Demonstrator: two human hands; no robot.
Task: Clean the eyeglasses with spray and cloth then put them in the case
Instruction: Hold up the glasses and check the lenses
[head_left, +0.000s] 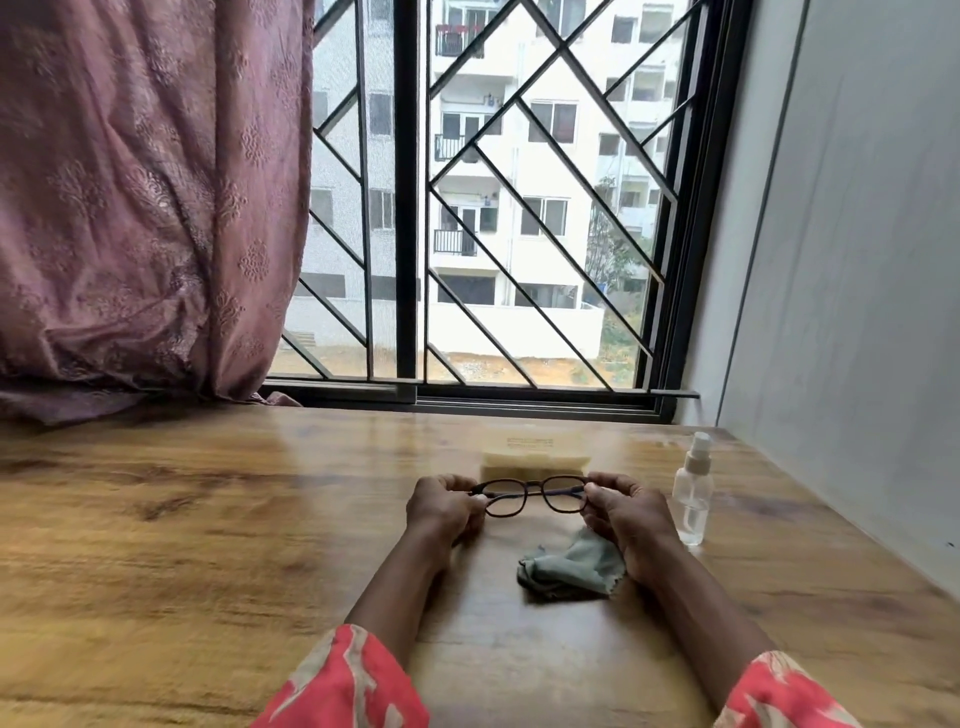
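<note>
Mauve curtain beside barred window, above wooden table.

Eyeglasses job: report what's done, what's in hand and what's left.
Done: nothing can be confirmed; whether the lenses were sprayed or wiped cannot be told. In hand: the left hand and right hand hold the eyeglasses by their ends. Left: spray bottle stands untouched, cloth lies crumpled, case holds no glasses.
</note>
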